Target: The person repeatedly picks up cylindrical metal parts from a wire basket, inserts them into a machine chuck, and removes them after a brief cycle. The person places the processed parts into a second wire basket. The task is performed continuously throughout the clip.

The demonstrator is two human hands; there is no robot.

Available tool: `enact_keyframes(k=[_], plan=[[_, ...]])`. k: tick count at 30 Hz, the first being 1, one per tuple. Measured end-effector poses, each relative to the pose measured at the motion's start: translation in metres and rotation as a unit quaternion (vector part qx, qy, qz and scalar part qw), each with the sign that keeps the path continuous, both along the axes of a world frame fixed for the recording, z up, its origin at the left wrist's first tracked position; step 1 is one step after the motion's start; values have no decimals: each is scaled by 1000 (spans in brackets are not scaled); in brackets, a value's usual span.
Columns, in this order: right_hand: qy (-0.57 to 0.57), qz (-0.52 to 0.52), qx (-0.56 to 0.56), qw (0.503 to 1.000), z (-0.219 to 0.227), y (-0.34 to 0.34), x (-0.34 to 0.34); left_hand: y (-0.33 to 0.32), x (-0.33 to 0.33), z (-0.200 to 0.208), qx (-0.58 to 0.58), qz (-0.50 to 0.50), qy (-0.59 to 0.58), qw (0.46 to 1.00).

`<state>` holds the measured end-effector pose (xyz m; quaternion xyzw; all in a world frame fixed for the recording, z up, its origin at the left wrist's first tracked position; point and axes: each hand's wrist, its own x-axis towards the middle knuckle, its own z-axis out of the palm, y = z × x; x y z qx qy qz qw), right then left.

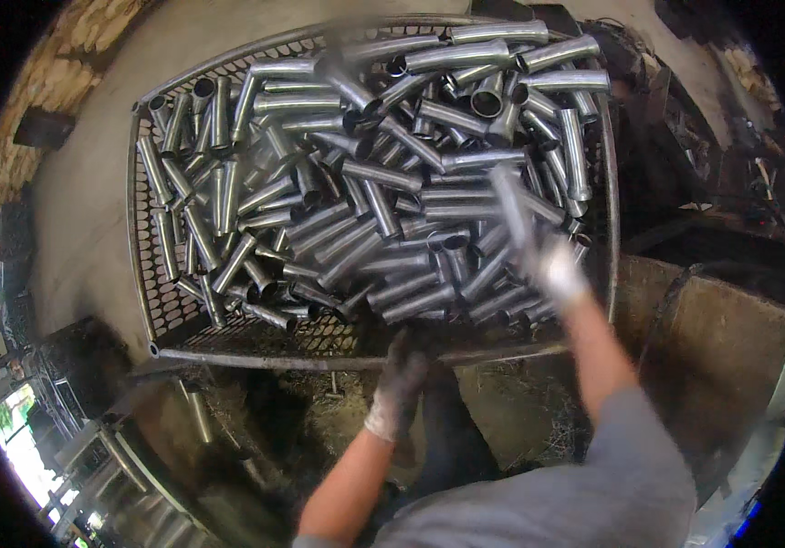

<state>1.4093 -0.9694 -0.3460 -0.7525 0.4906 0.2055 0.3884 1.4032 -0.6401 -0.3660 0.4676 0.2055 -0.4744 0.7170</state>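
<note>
A wide mesh crate (141, 301) holds a heap of shiny metal tubes (383, 175), many with one flared end. Over the crate's right part, my right hand (559, 267), in a white glove, is closed around the lower end of a metal tube (511, 203). Both hand and tube are smeared by motion, and the tube tilts up and to the left. My left hand (400, 379), in a glove with a dark-stained palm side and a white cuff, is at the crate's near rim. Its fingers blend into the dark mesh, so their grip is hidden.
A rusty brown bin or panel (707, 342) stands to the right of the crate. At the lower left, more tubes (128, 466) lie by a metal frame. Dark machinery or scrap (685, 137) crowds the far right, and concrete floor (91, 210) runs along the left.
</note>
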Motion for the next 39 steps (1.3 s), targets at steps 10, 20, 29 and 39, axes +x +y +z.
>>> enact_keyframes(k=[10, 20, 29, 39], plan=[[85, 324, -434, 836, -205, -76, -34, 155, 9, 75, 288, 105, 6, 952], [14, 182, -45, 982, -189, -57, -23, 491, -256, 67, 639, -196, 24, 743], [-296, 210, 62, 929, 8, 292, -132, 567, -599, 76, 722, 128, 204, 648], [-323, 658, 379, 565, 205, 804, -242, 629, -910, -10, 812, -93, 150, 556]])
